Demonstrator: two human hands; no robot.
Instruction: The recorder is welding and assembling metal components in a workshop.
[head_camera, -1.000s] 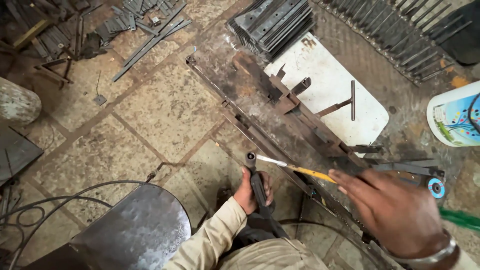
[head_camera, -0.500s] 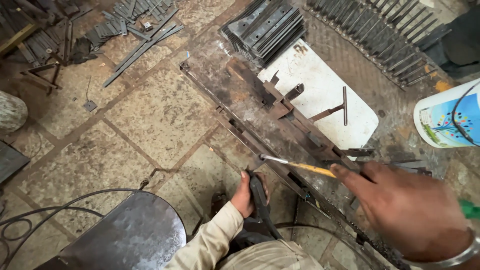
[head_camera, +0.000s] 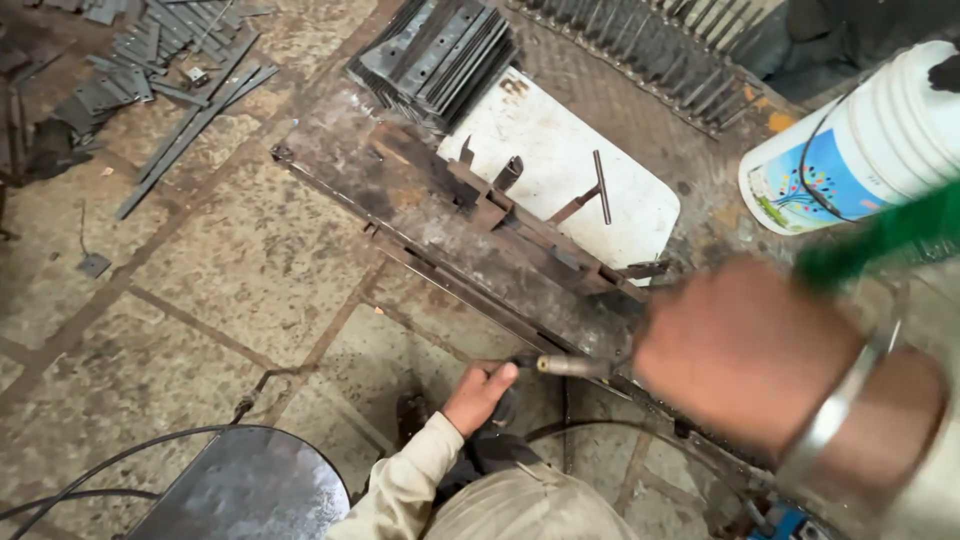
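Observation:
My left hand (head_camera: 478, 396), in a beige sleeve, is low in the middle, closed around a dark tool handle (head_camera: 505, 408) resting on the stone floor. My right hand (head_camera: 745, 352), blurred and wearing a metal bangle, comes in from the right. It pinches a thin rod (head_camera: 572, 366) whose free end reaches my left fingertips at the head of the handle. Both hands are just in front of a long rusty steel frame (head_camera: 440, 215) that runs diagonally across the floor.
Behind the frame lie a white board (head_camera: 560, 130) and a stack of dark metal plates (head_camera: 440, 50). A white bucket (head_camera: 870, 140) stands at right and loose metal strips (head_camera: 170, 90) lie upper left. A dark round sheet (head_camera: 250, 490) and a cable (head_camera: 80, 470) are lower left.
My right hand has come closer and lower with the rod, whose tip now sits at the handle in my left hand. The left hand has stayed on the handle.

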